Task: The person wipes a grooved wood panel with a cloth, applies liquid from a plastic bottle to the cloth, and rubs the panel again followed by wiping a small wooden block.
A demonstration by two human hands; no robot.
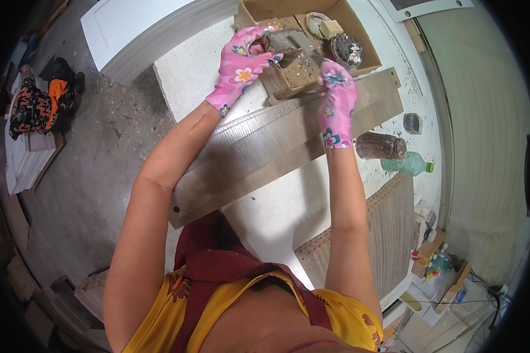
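My left hand (241,67), in a pink flowered glove, is over the near left side of an open cardboard box (368,44). Its thumb and fingers close round the edge of a greyish, see-through piece (291,40) whose kind I cannot make out. My right hand (338,97), gloved alike, is closed at the box's near right corner; its fingertips are blurred and what they hold is unclear. Inside the box are a dark, smeared round tub (346,50), a round lid or dish (319,25) and a pale block (332,29). Below both hands lies a grey-brown wood-grain board (247,162).
Right of the board are a brown jar (380,146), a green-capped bottle (409,164) and a small clear cup (413,123) on the white table (265,229). Stacked panels (374,229) stand nearer me. White panels (135,29) lie at far left; another person (38,106) is beyond.
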